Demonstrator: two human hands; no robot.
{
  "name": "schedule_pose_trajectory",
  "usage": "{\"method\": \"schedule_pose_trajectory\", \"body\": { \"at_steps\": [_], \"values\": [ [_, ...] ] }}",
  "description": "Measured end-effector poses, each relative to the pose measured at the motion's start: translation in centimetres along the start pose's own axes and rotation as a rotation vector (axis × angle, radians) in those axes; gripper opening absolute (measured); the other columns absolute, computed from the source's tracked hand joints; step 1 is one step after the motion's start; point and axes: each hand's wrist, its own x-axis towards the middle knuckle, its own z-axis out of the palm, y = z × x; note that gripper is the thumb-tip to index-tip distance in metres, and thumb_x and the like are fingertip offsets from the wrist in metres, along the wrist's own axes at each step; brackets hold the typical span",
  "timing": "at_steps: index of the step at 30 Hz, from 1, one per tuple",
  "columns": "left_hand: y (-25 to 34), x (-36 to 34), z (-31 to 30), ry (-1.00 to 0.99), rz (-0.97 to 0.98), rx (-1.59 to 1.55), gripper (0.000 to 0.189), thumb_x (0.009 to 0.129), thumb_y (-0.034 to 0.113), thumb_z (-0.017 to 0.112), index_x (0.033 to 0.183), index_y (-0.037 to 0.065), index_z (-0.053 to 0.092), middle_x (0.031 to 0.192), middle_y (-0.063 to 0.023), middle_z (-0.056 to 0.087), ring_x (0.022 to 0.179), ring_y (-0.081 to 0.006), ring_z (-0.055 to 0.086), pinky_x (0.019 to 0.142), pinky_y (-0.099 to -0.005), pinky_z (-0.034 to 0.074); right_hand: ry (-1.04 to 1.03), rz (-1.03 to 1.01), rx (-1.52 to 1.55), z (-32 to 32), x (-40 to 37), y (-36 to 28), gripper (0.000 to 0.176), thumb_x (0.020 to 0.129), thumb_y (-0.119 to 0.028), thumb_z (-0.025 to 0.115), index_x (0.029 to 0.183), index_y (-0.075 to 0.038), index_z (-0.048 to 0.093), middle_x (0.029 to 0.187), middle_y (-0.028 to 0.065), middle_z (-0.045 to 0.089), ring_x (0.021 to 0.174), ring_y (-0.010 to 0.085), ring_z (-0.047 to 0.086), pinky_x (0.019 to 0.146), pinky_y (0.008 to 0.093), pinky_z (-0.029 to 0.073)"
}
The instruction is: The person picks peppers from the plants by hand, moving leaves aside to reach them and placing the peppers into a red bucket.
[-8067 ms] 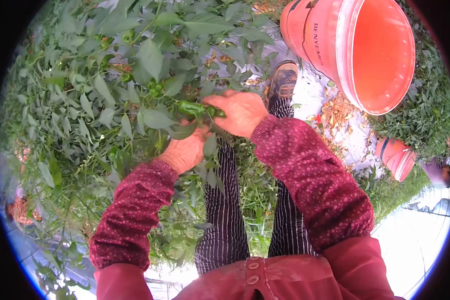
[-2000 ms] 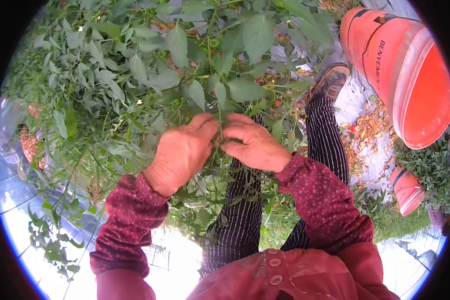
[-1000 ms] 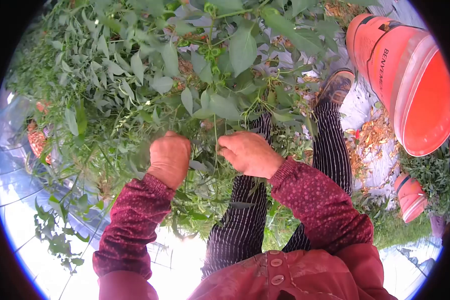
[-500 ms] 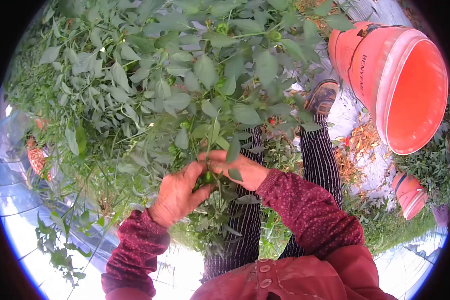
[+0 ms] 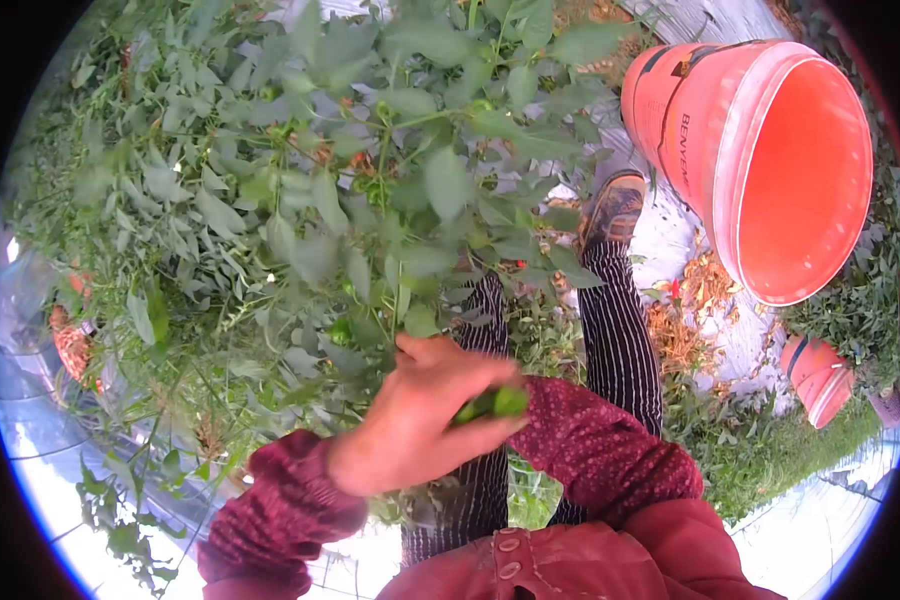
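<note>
My left hand [image 5: 420,415] is closed, slightly blurred, around a green pepper [image 5: 505,403] that shows between thumb and fingers. It is in front of my striped trouser leg, just below the pepper plant [image 5: 330,210]. From the right, my right sleeve [image 5: 610,440] reaches in behind the left hand. My right hand is almost wholly hidden there, so its fingers cannot be read. More green peppers [image 5: 341,331] hang among the leaves just above the left hand. Small red spots [image 5: 360,159] show deeper in the plant.
A large red bucket [image 5: 680,130] lies tilted at the upper right, its mouth facing me. Farther right is a smaller red bucket [image 5: 818,382]. My shoe [image 5: 615,208] stands by pale ground sheeting and dry leaves [image 5: 708,285]. A patterned reddish object [image 5: 70,342] is at far left.
My left hand has moved right and toward me, away from the stems, with the green pepper in it. It now covers my right hand. The view has shifted slightly.
</note>
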Motion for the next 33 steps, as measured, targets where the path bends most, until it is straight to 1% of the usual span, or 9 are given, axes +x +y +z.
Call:
{"method": "schedule_pose_trajectory", "body": {
  "at_steps": [2, 4, 7, 13, 18, 19, 20, 27, 33],
  "values": [
    [2.6, 4.5, 2.2, 0.117, -0.116, -0.284, 0.033, 0.075, 0.011, 0.071, 0.103, 0.004, 0.056, 0.082, -0.0061, 0.062, 0.073, -0.0142, 0.061, 0.066, -0.0279, 0.049, -0.059, 0.026, -0.122, 0.5, 0.8, -0.3, 0.030, 0.085, -0.029, 0.059, 0.104, -0.005, 0.061, 0.080, 0.0116, 0.065, 0.076, 0.0222, 0.064, 0.068, 0.0306, 0.048],
    [5.7, 10.5, 4.5, 0.169, 0.164, -0.512, 0.027, 0.080, 0.013, 0.066, 0.100, 0.002, 0.051, 0.077, -0.0078, 0.057, 0.066, -0.0153, 0.057, 0.059, -0.0293, 0.046, -0.147, 0.107, -0.384, 0.4, 1.1, -0.6, 0.031, 0.086, -0.029, 0.058, 0.104, -0.004, 0.061, 0.079, 0.0108, 0.065, 0.075, 0.0208, 0.064, 0.068, 0.0305, 0.048],
    [11.0, 17.7, 8.4, 0.320, 0.278, -0.512, 0.025, 0.079, 0.006, 0.056, 0.097, -0.007, 0.043, 0.087, -0.0220, 0.050, 0.078, -0.0356, 0.055, 0.070, -0.0435, 0.044, -0.275, 0.231, -0.772, 0.1, 1.9, -0.9, 0.031, 0.087, -0.029, 0.058, 0.103, -0.002, 0.061, 0.079, 0.0095, 0.066, 0.074, 0.0189, 0.063, 0.067, 0.0303, 0.047],
    [7.2, 16.3, 8.0, 0.556, 0.490, -0.395, 0.031, 0.078, 0.003, 0.053, 0.106, -0.004, 0.041, 0.089, -0.0211, 0.049, 0.078, -0.0368, 0.055, 0.070, -0.0426, 0.045, -0.426, 0.211, -1.053, -1.9, 3.5, 0.0, 0.028, 0.088, -0.027, 0.056, 0.099, -0.002, 0.061, 0.076, 0.0086, 0.065, 0.072, 0.0172, 0.062, 0.067, 0.0302, 0.047],
    [-4.2, 0.7, -1.5, 0.341, -0.037, 0.033, 0.017, 0.077, 0.001, 0.058, 0.094, -0.001, 0.063, 0.090, -0.0110, 0.065, 0.080, -0.0190, 0.063, 0.069, -0.0303, 0.051, -0.422, -0.146, -0.809, -4.0, 3.9, 0.3, 0.022, 0.090, -0.024, 0.052, 0.089, -0.004, 0.061, 0.073, 0.0091, 0.064, 0.069, 0.0181, 0.060, 0.067, 0.0303, 0.046],
    [-5.6, -1.5, -2.9, 0.373, -0.241, -0.054, 0.014, 0.077, -0.001, 0.057, 0.089, -0.002, 0.064, 0.087, -0.0114, 0.065, 0.080, -0.0197, 0.063, 0.071, -0.0305, 0.051, -0.445, 0.244, -1.094, -1.3, 3.5, -5.0, 0.023, 0.083, -0.019, 0.055, 0.099, -0.004, 0.061, 0.076, 0.0148, 0.064, 0.073, 0.0296, 0.063, 0.070, 0.0397, 0.049],
    [-6.9, -3.0, -4.3, 0.396, -0.346, 0.200, 0.016, 0.077, -0.003, 0.054, 0.091, -0.003, 0.063, 0.087, -0.0137, 0.065, 0.079, -0.0205, 0.062, 0.073, -0.0305, 0.050, -0.429, 0.269, -1.113, -0.9, 3.5, -5.7, 0.020, 0.083, -0.020, 0.056, 0.095, -0.005, 0.063, 0.075, 0.0132, 0.064, 0.072, 0.0285, 0.063, 0.068, 0.0384, 0.049],
    [-14.7, -2.1, -4.9, 0.096, -0.394, 0.455, 0.037, 0.081, 0.012, 0.057, 0.116, 0.000, 0.050, 0.092, -0.0220, 0.062, 0.087, -0.0385, 0.060, 0.077, -0.0383, 0.048, -0.480, 0.283, -1.150, -1.8, 3.8, -5.4, 0.019, 0.081, -0.019, 0.057, 0.093, -0.005, 0.063, 0.072, 0.0099, 0.065, 0.068, 0.0243, 0.063, 0.064, 0.0348, 0.048],
    [-14.2, -2.1, -4.9, 0.009, -0.415, 0.622, 0.030, 0.081, 0.019, 0.060, 0.103, 0.000, 0.052, 0.082, -0.0228, 0.061, 0.083, -0.0383, 0.059, 0.071, -0.0428, 0.047, -0.476, 0.400, -1.100, -1.6, 3.8, -5.3, 0.022, 0.080, -0.019, 0.058, 0.097, -0.006, 0.062, 0.078, 0.0113, 0.065, 0.070, 0.0258, 0.063, 0.065, 0.0349, 0.048]
  ]
}}
